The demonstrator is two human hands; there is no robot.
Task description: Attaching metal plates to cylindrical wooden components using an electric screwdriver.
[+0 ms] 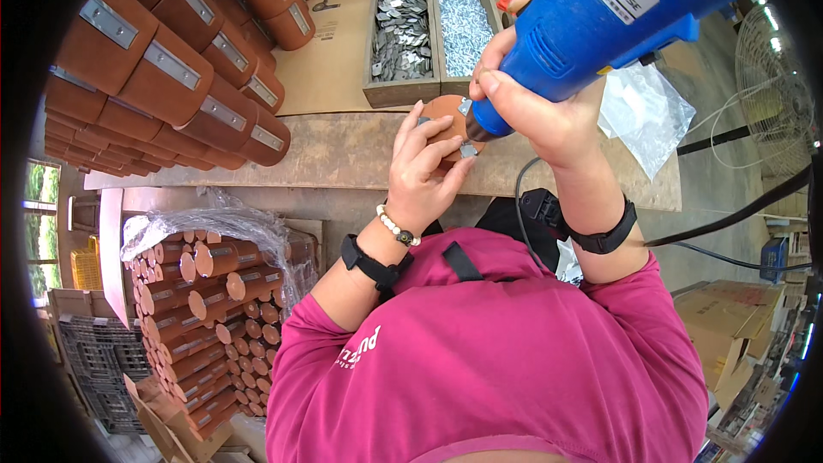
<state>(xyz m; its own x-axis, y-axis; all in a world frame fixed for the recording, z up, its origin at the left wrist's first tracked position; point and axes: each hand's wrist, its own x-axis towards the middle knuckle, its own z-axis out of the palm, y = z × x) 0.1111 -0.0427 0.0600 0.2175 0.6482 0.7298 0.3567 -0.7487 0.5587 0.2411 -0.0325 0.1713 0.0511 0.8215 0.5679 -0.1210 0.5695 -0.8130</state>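
Observation:
My right hand (544, 116) is wrapped round a blue power screwdriver (570, 30), tilted with its dark nose down against a brown round-ended cylinder (444, 108). My left hand (422, 163) holds that cylinder from the near left side, fingers curved over its end. Small grey metal plates lie on the round face; one plate (468, 151) sits beside my left fingertips, close to the screwdriver's nose. The tip of the bit is hidden. Just beyond stands a two-part wooden box, with flat metal plates (401, 30) in the left part and silvery screws (463, 26) in the right.
Brown cylinders with metal strips (176, 69) are stacked high on the table's left. More cylinders (206, 309) lie under plastic wrap below the table edge. A clear plastic bag (647, 111) rests on the right. Beyond it are a fan (776, 77), a black cable (729, 227) and cardboard boxes (729, 326).

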